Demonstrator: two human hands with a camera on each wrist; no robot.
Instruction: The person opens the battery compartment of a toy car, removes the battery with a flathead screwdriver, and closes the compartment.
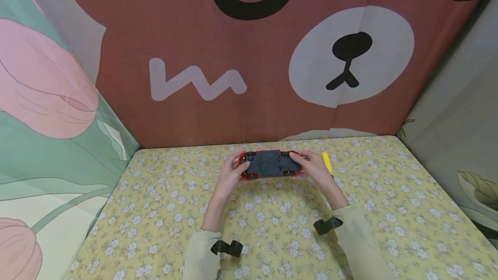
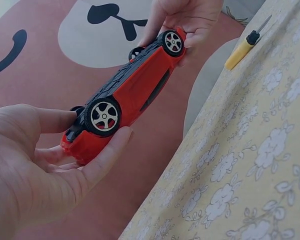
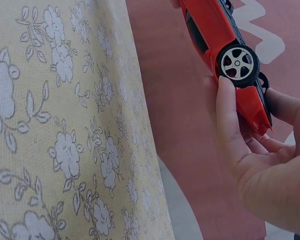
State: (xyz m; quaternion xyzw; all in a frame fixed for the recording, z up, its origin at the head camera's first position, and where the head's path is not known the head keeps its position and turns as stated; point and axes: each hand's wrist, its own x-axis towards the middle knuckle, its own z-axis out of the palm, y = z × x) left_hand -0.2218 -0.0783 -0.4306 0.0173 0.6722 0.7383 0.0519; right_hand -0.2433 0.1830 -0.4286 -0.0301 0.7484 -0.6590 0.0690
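Observation:
A red toy car (image 1: 269,163) is held above the table with its black underside turned up toward the head camera. At one end my left hand (image 1: 230,175) grips it, thumb on the underside and fingers beneath the body. The other end is gripped by my right hand (image 1: 317,171) in the same manner. Both wrist views show the car's side, with silver-spoked wheels (image 2: 105,116) and dark tyres. In the right wrist view a fingertip of the right hand (image 3: 270,175) touches a wheel (image 3: 238,65).
A yellow-handled screwdriver (image 2: 240,52) with a thin metal shaft lies on the table beyond the right hand. Flowered yellow cloth covers the table (image 1: 155,211). Behind stands a printed curtain (image 1: 186,120) with a bear face, and more fabric hangs at both sides.

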